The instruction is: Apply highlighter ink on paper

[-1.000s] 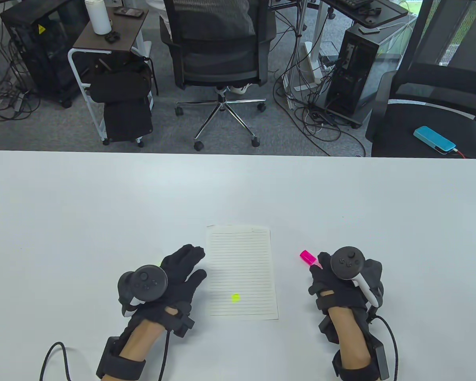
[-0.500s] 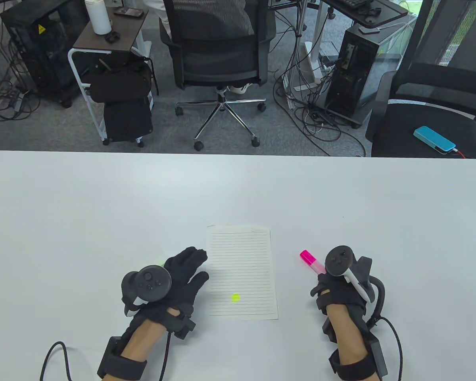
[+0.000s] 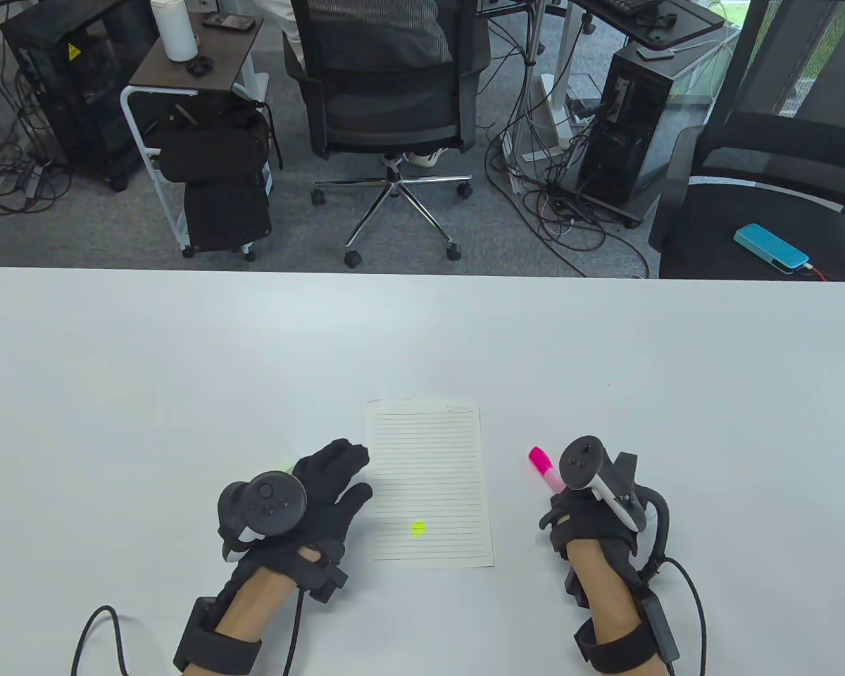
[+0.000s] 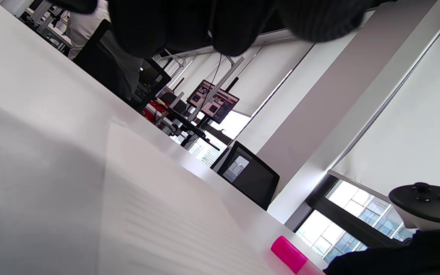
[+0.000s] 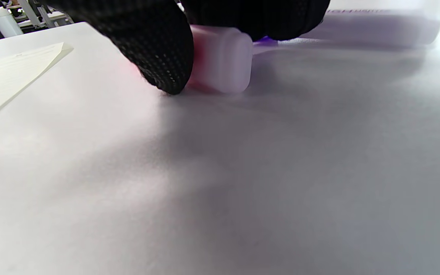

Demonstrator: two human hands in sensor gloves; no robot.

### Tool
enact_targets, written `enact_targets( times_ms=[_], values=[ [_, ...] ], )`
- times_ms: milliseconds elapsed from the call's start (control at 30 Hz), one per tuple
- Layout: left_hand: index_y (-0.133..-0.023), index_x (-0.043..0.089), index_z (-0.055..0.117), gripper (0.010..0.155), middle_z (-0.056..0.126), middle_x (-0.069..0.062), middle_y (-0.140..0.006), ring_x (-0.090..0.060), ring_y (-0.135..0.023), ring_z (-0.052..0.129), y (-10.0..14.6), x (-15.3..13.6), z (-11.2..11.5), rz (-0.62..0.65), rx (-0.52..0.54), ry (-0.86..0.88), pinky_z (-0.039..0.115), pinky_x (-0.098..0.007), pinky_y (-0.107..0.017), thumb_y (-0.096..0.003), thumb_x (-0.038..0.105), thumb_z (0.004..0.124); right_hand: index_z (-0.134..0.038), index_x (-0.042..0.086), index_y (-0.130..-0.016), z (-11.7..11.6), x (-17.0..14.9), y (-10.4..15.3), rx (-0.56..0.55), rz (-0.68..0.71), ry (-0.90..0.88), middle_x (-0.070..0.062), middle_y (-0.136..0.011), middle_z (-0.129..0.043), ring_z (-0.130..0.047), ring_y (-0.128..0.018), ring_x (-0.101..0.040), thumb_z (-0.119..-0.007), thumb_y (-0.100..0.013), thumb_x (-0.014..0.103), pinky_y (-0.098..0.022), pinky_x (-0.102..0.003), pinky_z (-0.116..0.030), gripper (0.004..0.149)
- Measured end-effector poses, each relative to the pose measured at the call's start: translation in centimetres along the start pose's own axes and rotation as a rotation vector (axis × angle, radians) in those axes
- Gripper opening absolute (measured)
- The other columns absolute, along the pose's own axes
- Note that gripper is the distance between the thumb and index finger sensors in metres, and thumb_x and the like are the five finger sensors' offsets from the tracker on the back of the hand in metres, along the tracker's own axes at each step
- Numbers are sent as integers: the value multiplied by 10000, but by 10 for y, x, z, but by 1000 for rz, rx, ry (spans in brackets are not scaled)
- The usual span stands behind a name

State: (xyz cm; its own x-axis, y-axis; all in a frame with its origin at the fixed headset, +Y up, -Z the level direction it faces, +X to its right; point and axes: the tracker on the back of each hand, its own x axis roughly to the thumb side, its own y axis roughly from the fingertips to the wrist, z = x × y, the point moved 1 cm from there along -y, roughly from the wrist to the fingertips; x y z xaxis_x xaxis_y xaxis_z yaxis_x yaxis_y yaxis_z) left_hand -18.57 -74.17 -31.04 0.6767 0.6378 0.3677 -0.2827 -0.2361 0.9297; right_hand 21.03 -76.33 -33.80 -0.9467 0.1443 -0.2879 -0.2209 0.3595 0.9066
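Office chairs and PC towers behind white counter (image 3: 183, 366) | lined paper (image 3: 429, 486) mid-counter, yellow-green mark low | left hand (image 3: 324, 493) relaxed, flat beside paper's left edge | right hand (image 3: 584, 517) curled around pink highlighter (image 3: 546, 470), just right of paper, cap end angled away-left.
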Motion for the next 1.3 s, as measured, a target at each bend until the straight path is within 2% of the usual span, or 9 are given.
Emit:
enact_targets(
  times_ms=[167, 267, 400, 533, 667, 867, 933, 1067, 1300],
  values=[
    [-993, 216, 656, 630, 603, -95, -1070, -375, -922, 721, 0, 1, 1, 4, -6, -5, 559, -656, -679, -445, 523, 699, -674, 53, -970, 0, 2, 3, -26, 32, 4, -261, -1055, -484, -521, -857, -484, -850, -589, 301, -616, -759, -310, 487],
    [-992, 216, 657, 629, 603, -96, -1070, -376, -923, 720, 0, 1, 1, 6, -7, -6, 555, -656, -682, -445, 523, 699, -641, 67, -984, 9, 9, 13, -99, 120, -73, -264, -1074, -471, -525, -875, -489, -824, -597, 304, -624, -757, -321, 490],
    [-999, 217, 643, 635, 598, -96, -1072, -376, -927, 713, 0, 3, 2, 18, -9, -17, 552, -656, -683, -445, 524, 699, -608, 91, -1000, 16, 28, 31, -136, 321, -189, -279, -1064, -590, -692, -866, -475, -798, -606, 311, -646, -731, -492, 490],
    [-1016, 220, 601, 657, 583, -92, -1079, -379, -936, 697, 0, 6, 5, 41, -22, -45, 542, -660, -685, -444, 527, 702, -599, 107, -1001, 12, 53, 44, -111, 522, -276, -221, -947, -775, -896, -697, -385, -793, -604, 324, -622, -644, -674, 492],
    [-1045, 224, 513, 703, 540, -87, -1096, -389, -961, 649, 1, 12, 10, 73, -52, -85, 523, -661, -693, -444, 531, 710, -603, 124, -1012, 2, 78, 54, -2, 747, -226, -184, -896, -811, -902, -630, -341, -784, -610, 327, -616, -621, -687, 485],
    [-1057, 237, 483, 738, 518, -75, -1111, -424, -997, 583, 3, 34, 27, 196, -145, -177, 506, -664, -702, -434, 544, 732, -620, 166, -1038, -13, 105, 71, 24, 996, -338, -165, -852, -813, -870, -563, -297, -752, -621, 317, -604, -598, -689, 463],
    [-1046, 228, 524, 720, 593, -67, -1086, -433, -976, 635, 5, 44, 35, 237, -168, -198, 543, -657, -691, -430, 535, 735, -606, 166, -1042, -17, 114, 79, 4, 1066, -361, -158, -859, -805, -867, -573, -294, -737, -624, 318, -611, -598, -685, 463],
    [-949, 144, 683, 620, 886, -42, -849, -270, -674, 992, 7, 51, 40, 228, -192, -198, 807, -549, -549, -429, 482, 710, -595, 157, -1044, -20, 118, 85, -53, 1083, -340, -154, -854, -805, -868, -570, -292, -720, -624, 315, -613, -597, -686, 466],
    [-875, 146, 741, 637, 961, 31, -622, -90, -283, 1000, 3, 43, 38, 162, -282, -68, 901, -455, -402, -414, 578, 659, -622, 167, -1040, -23, 118, 81, -12, 1097, -473, -148, -837, -831, -881, -549, -290, -701, -617, 312, -618, -605, -678, 455]
  ],
)
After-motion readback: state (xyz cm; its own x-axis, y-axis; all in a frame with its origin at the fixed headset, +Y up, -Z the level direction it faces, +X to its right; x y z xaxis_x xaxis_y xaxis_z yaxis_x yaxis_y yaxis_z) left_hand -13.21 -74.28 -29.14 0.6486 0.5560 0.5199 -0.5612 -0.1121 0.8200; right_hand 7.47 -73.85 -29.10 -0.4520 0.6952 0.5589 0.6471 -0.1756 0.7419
